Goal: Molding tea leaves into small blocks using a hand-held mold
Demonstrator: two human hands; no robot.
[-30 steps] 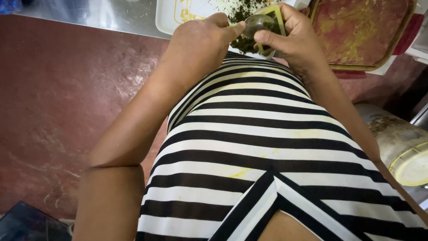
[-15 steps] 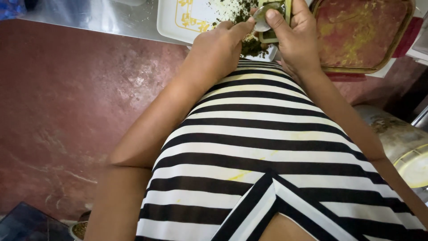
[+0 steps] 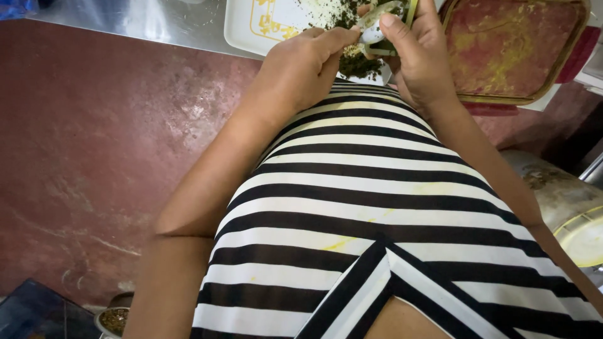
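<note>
- Hands meet at the top of the head view, above a black-and-white striped top [image 3: 370,207].
- Left hand [image 3: 301,72] is curled, its thumb and forefinger stretched out to the right and pinched onto a small pale leaf piece [image 3: 372,25] held between both hands.
- Right hand [image 3: 422,59] is closed around the same leaf piece from the other side, thumb pressed along its edge and fingers wrapped behind it; a thin green strip [image 3: 411,9] stands up beside those fingers.
- Leaf piece sits just above the near edge of a white tray [image 3: 264,28], touching both sets of fingertips.
- Tray carries a yellow printed mark on its left part and a heap of dark green crumbled filling [image 3: 352,63], with some whitish powder further back; the heap lies directly under the hands.
- Right of the tray, just beside the right hand, lies a reddish board with a yellow-brown rim [image 3: 515,50], smeared with yellow.
- Floor [image 3: 94,157] to the left is worn dark red.
- At the right edge stands a metal pot with a pale lid [image 3: 578,232], partly out of view.
- Bottom left corner shows a small bowl of dark bits [image 3: 113,320] next to a dark blue object [image 3: 31,314].
</note>
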